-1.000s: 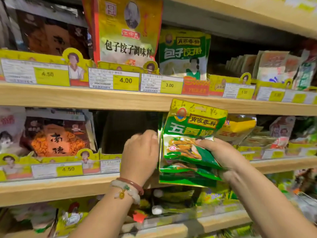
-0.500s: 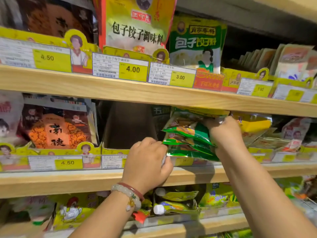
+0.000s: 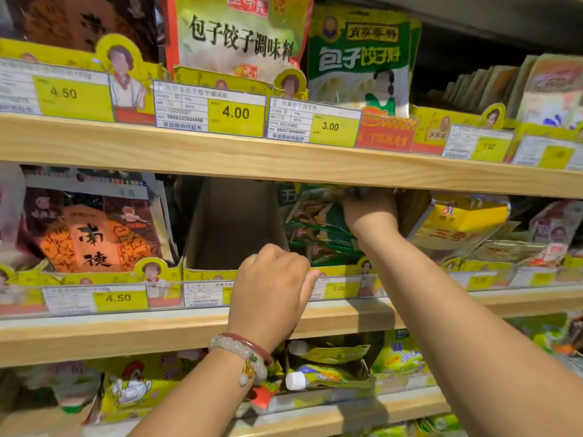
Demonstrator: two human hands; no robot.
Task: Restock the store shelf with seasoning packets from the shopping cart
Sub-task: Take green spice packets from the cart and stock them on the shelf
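Right hand (image 3: 369,212) reaches deep into middle shelf (image 3: 347,320), fingers curled round stack of green seasoning packets (image 3: 318,230), packets tilted inside display tray. Left hand (image 3: 271,290) at tray front edge, fingers curled over rim beside 3.00 price tag (image 3: 339,288). Empty cardboard box (image 3: 233,225) just left of packets. Yellow packet (image 3: 457,222) right of wrist.
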